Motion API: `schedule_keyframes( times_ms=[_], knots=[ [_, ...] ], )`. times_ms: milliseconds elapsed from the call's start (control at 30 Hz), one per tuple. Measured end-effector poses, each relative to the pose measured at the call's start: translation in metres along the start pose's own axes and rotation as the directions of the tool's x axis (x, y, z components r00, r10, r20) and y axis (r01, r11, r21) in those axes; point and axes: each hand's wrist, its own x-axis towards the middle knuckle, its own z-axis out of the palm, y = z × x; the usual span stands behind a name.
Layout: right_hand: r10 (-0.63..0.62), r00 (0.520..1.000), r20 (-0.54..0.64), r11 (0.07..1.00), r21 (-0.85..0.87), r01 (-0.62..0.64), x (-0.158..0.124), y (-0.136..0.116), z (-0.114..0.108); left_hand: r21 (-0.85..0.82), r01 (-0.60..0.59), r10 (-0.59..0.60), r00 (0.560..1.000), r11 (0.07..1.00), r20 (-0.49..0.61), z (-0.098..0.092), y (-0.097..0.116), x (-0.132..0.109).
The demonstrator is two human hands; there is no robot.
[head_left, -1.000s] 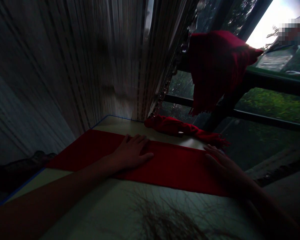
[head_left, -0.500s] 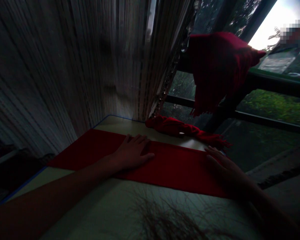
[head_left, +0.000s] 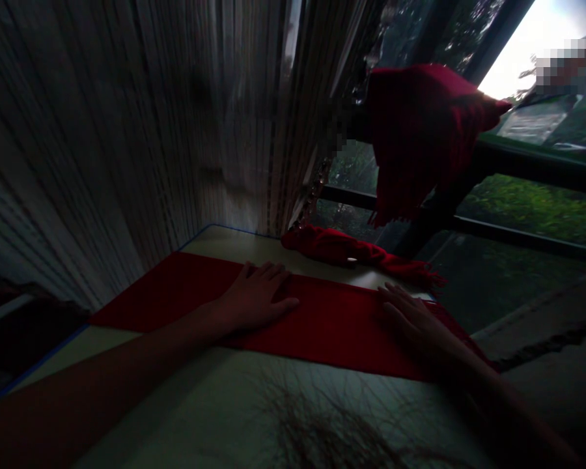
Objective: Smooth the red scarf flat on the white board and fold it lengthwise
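Observation:
A long red cloth (head_left: 332, 324) lies flat across the pale, blue-edged table (head_left: 200, 404). My left hand (head_left: 254, 296) rests on its middle part with the fingers spread. Toward the cloth's right end, my right hand (head_left: 413, 316) lies palm down, fingers stretched out and fairly close to each other. Fringe shows beyond that hand at the right end. Behind the flat cloth, a bunched red scarf (head_left: 356, 253) with a fringed end lies along the far edge, with a small whitish object (head_left: 352, 260) beside it.
Another red fringed cloth (head_left: 420, 137) hangs over a dark window rail at the upper right. Striped string curtains (head_left: 215, 130) fall behind the table at the left. Blurred hair (head_left: 327, 430) crosses the bottom of the view.
My right hand has slid left along the cloth, and the fringed right end now shows beyond it. My left hand stays nearly in place.

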Motion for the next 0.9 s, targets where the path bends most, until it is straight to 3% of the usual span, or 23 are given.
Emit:
schedule_keyframes(
  times_ms=[167, 400, 900],
  knots=[
    [0.072, 0.993, 0.088, 0.997, -0.028, -0.07, -0.002, 0.003, -0.002, 0.008, 0.002, -0.002, 1.0, 1.0, 0.007, 0.001, -0.001, 0.001],
    [0.131, 0.989, 0.062, 0.991, -0.031, -0.129, -0.003, 0.019, -0.008, 0.005, -0.005, 0.005, 1.0, 1.0, -0.007, 0.002, -0.002, 0.002],
    [0.121, 0.99, 0.07, 0.993, 0.01, -0.122, -0.004, 0.009, -0.014, 0.015, -0.001, 0.001, 1.0, 1.0, 0.003, 0.0, 0.0, 0.001]
  ],
)
